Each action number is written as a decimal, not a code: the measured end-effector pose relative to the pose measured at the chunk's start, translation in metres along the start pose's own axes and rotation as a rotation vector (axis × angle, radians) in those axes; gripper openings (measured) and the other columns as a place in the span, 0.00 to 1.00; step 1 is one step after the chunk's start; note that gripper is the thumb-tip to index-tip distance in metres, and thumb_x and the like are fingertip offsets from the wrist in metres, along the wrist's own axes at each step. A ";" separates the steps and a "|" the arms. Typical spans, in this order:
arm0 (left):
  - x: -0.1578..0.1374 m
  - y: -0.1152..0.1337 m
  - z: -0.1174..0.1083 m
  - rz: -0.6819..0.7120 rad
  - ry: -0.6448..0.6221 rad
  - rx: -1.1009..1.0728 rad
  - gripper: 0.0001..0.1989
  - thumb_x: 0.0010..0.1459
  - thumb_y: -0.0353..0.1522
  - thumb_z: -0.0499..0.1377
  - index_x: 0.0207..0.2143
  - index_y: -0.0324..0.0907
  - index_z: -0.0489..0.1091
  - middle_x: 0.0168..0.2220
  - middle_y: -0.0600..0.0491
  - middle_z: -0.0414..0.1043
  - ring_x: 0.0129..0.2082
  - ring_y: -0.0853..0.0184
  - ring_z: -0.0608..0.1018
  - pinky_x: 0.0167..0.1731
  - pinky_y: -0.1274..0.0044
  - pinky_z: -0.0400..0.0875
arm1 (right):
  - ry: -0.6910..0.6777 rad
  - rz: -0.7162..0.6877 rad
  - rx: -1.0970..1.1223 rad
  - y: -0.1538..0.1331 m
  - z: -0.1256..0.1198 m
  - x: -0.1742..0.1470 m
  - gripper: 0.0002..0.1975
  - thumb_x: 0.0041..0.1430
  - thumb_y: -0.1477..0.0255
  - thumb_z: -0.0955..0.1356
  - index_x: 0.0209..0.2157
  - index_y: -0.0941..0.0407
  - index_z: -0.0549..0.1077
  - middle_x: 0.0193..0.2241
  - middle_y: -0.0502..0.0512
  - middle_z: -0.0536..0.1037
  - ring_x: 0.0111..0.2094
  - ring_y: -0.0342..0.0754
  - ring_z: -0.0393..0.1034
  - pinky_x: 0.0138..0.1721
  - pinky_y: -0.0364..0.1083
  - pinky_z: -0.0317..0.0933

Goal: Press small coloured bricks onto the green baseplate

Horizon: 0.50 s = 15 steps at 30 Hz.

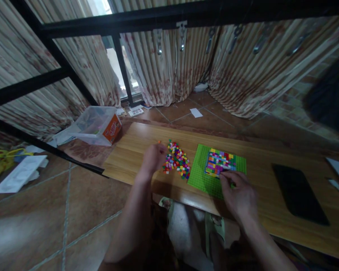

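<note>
While the left hand point(154, 160) curls beside a loose pile of multicoloured toy bricks point(181, 160) on the wooden table point(138, 139), the right hand point(241, 194) draws thumb and fingers together at the near edge of a brick mosaic point(219, 161). That mosaic sits on a green studded baseplate point(198, 167), right of the pile; I cannot tell whether either hand grips a brick.

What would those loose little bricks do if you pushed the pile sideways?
The bricks would probably scatter, since they lie loose on the smooth-looking table. Each is likely light, being tiny beside the left hand. Their boxy shape suggests they'd slide or tumble rather than roll.
</note>
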<state>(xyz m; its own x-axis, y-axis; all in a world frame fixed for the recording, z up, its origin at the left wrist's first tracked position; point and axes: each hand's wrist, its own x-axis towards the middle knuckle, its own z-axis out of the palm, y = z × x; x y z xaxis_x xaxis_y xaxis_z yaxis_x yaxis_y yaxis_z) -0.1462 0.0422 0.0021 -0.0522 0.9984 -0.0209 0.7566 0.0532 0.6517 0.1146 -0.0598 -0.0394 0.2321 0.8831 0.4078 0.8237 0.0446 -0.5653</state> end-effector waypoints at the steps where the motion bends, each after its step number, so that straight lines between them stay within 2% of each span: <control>1: 0.002 -0.012 -0.007 -0.012 0.008 0.068 0.12 0.50 0.24 0.55 0.34 0.39 0.77 0.34 0.48 0.79 0.35 0.64 0.78 0.37 0.76 0.67 | -0.005 0.003 0.006 0.000 0.000 0.000 0.15 0.61 0.61 0.63 0.32 0.55 0.77 0.36 0.58 0.79 0.37 0.53 0.73 0.40 0.51 0.64; 4: 0.006 -0.041 -0.017 -0.042 -0.060 0.180 0.12 0.48 0.24 0.55 0.33 0.41 0.77 0.32 0.50 0.79 0.34 0.64 0.78 0.34 0.77 0.67 | -0.013 0.013 0.027 -0.001 0.000 0.001 0.15 0.61 0.61 0.63 0.32 0.55 0.77 0.36 0.58 0.78 0.36 0.52 0.73 0.40 0.50 0.64; 7: 0.005 -0.050 -0.016 -0.044 -0.114 0.235 0.10 0.49 0.27 0.57 0.33 0.43 0.77 0.29 0.51 0.78 0.32 0.64 0.77 0.32 0.77 0.66 | -0.014 0.016 0.045 -0.002 0.000 0.002 0.15 0.61 0.61 0.64 0.32 0.55 0.77 0.36 0.58 0.78 0.36 0.52 0.73 0.40 0.50 0.65; 15: 0.000 -0.020 -0.010 -0.099 -0.106 0.379 0.12 0.52 0.29 0.55 0.36 0.43 0.77 0.34 0.48 0.78 0.38 0.61 0.78 0.35 0.76 0.66 | -0.019 0.027 0.058 -0.003 0.000 0.002 0.16 0.61 0.60 0.64 0.32 0.56 0.77 0.36 0.58 0.79 0.36 0.52 0.73 0.39 0.49 0.65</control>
<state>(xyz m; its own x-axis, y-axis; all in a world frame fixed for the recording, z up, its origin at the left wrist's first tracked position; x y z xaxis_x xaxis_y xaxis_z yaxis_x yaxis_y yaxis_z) -0.1677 0.0413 -0.0036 -0.0837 0.9835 -0.1606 0.9390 0.1318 0.3176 0.1122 -0.0584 -0.0367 0.2437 0.8928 0.3789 0.7860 0.0471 -0.6164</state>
